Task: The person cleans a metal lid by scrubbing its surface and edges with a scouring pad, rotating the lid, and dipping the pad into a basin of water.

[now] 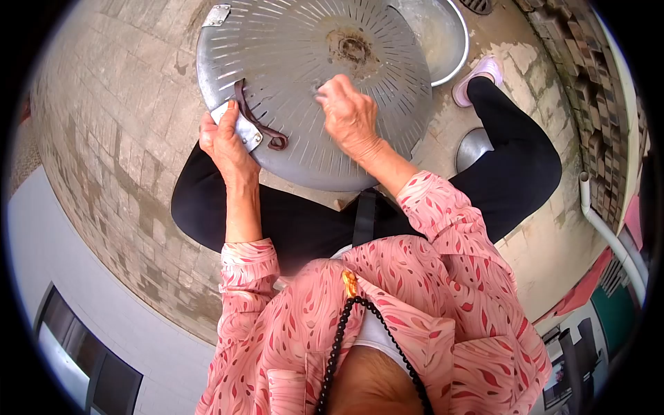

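Note:
A large round grey metal disc point(297, 66) with radial slots lies tilted over my lap, with a brown rusty patch round its centre. My left hand point(228, 138) grips a shiny metal bracket point(247, 129) at the disc's near left edge, thumb on top. Beside it a dark brown strap point(249, 114) lies looped on the disc. My right hand point(346, 111) is over the disc's middle, its fingers curled together and slightly blurred. What those fingers hold, if anything, I cannot make out.
A metal basin point(436, 38) with cloudy contents stands behind the disc at the right. A round metal object point(474, 149) sits by my right leg. A drain cover point(477, 5) is set in the paving, and stacked bricks point(602, 138) line the right side.

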Motion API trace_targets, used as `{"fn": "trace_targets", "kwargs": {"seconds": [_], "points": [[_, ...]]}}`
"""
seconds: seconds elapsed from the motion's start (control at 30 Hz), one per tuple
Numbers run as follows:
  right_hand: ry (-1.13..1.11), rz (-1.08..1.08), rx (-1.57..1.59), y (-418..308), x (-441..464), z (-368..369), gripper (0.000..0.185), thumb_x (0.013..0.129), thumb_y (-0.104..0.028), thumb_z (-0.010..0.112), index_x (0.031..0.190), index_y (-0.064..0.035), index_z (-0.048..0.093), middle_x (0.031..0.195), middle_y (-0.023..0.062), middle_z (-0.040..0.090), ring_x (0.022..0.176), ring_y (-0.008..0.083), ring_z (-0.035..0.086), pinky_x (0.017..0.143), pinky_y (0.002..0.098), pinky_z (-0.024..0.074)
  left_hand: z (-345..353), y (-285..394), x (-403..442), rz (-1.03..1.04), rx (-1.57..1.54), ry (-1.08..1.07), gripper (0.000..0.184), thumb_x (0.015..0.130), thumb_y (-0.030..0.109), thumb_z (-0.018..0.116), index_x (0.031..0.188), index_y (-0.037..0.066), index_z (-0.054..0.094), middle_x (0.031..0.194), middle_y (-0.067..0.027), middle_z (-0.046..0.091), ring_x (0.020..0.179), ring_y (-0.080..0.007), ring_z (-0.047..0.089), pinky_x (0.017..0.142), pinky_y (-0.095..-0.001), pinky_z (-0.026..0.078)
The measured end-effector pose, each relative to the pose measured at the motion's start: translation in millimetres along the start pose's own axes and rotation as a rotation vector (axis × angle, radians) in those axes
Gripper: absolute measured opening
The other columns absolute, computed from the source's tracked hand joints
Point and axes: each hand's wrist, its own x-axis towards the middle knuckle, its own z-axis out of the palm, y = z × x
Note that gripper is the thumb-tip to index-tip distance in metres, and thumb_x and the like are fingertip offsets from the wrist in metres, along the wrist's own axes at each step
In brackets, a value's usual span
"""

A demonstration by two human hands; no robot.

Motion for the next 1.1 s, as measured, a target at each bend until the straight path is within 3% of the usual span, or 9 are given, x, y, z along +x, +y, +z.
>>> {"fn": "trace_targets", "kwargs": {"seconds": [0.07, 0.17, 0.3, 0.43, 0.53, 0.63, 0.7, 0.97, 1.1], "points": [[-0.031, -0.149, 0.118, -28, -27, 0, 0.015, 0.081, -0.008, 0.062, 0.078, -0.0071, 0.048, 0.075, 0.0086, 0.054, 0.062, 0.0278, 0.063, 0.047, 0.0357, 0.0464, -1, 1, -1, -0.001, 0.012, -0.022, 0.011, 0.086, 0.003, 0.057, 0.097, -0.002, 0.057, 0.085, -0.0066, 0.063, 0.071, -0.0124, 0.06, 0.066, -0.0264, 0.05], [-0.042, -0.014, 0.047, 23, -23, -9, 0.011, 0.083, -0.01, 0.061, 0.081, -0.0072, 0.05, 0.078, 0.0091, 0.057, 0.066, 0.0295, 0.063, 0.05, 0.0374, 0.0477, -10, -5, 0, 0.018, 0.03, -0.041, 0.014, 0.086, 0.003, 0.057, 0.098, -0.003, 0.057, 0.085, -0.007, 0.063, 0.071, -0.0123, 0.061, 0.066, -0.026, 0.051], [0.025, 0.497, -0.372, 146, -33, -27, 0.011, 0.083, -0.013, 0.061, 0.09, -0.0075, 0.055, 0.087, 0.0118, 0.061, 0.076, 0.0354, 0.062, 0.061, 0.0459, 0.0474, -13, -4, 6, 0.015, 0.018, -0.083, 0.017, 0.089, 0.007, 0.055, 0.103, -0.004, 0.057, 0.09, -0.0089, 0.063, 0.074, -0.0151, 0.062, 0.067, -0.0264, 0.052], [0.057, 0.306, -0.134, 59, -38, -17, 0.015, 0.08, -0.01, 0.064, 0.09, -0.0068, 0.053, 0.088, 0.0129, 0.057, 0.073, 0.0364, 0.06, 0.061, 0.0457, 0.0464, -7, -2, 9, -0.016, -0.011, -0.049, 0.019, 0.09, 0.007, 0.055, 0.106, -0.003, 0.057, 0.091, -0.0092, 0.064, 0.074, -0.0157, 0.063, 0.066, -0.0271, 0.053], [-0.06, -0.075, 0.09, -17, -47, -16, 0.019, 0.074, -0.005, 0.066, 0.085, -0.0082, 0.051, 0.078, 0.0087, 0.051, 0.068, 0.029, 0.059, 0.055, 0.0369, 0.0472, -8, -3, 6, -0.059, -0.045, -0.045, 0.019, 0.09, 0.007, 0.055, 0.107, -0.002, 0.056, 0.091, -0.0095, 0.064, 0.074, -0.0161, 0.064, 0.065, -0.0274, 0.054], [-0.07, -0.079, 0.035, 4, -32, -17, 0.017, 0.076, -0.006, 0.066, 0.087, -0.0078, 0.052, 0.08, 0.0095, 0.054, 0.07, 0.0303, 0.06, 0.056, 0.039, 0.0475, -12, 0, 7, -0.082, -0.014, -0.055, 0.019, 0.084, 0.001, 0.057, 0.102, -0.001, 0.056, 0.086, -0.0074, 0.064, 0.07, -0.0152, 0.063, 0.064, -0.0269, 0.054], [-0.005, 0.169, -0.102, 37, -2, -9, 0.014, 0.079, -0.009, 0.065, 0.088, -0.0068, 0.054, 0.083, 0.0107, 0.058, 0.072, 0.0316, 0.062, 0.059, 0.0415, 0.0477, -11, 4, 4, -0.137, 0.012, -0.101, 0.022, 0.078, -0.003, 0.059, 0.099, 0.0, 0.057, 0.082, -0.0062, 0.063, 0.067, -0.0134, 0.061, 0.06, -0.0253, 0.052], [-0.158, -0.223, 0.204, -54, 83, 33, 0.01, 0.082, -0.011, 0.062, 0.086, -0.0056, 0.055, 0.084, 0.0118, 0.063, 0.073, 0.0342, 0.064, 0.061, 0.0446, 0.0483, 9, 15, -12, -0.084, 0.005, -0.098, 0.032, 0.062, -0.009, 0.066, 0.092, -0.001, 0.06, 0.081, -0.0013, 0.061, 0.067, -0.0092, 0.056, 0.062, -0.0238, 0.047], [-0.156, 0.03, -0.074, 0, 91, 25, 0.01, 0.082, -0.009, 0.06, 0.088, -0.0037, 0.054, 0.085, 0.0151, 0.064, 0.076, 0.0374, 0.063, 0.063, 0.0455, 0.049, 3, 15, -10, -0.08, 0.038, -0.082, 0.033, 0.062, -0.008, 0.067, 0.093, -0.002, 0.059, 0.08, -0.0015, 0.061, 0.067, -0.0098, 0.056, 0.062, -0.0246, 0.047]]}}
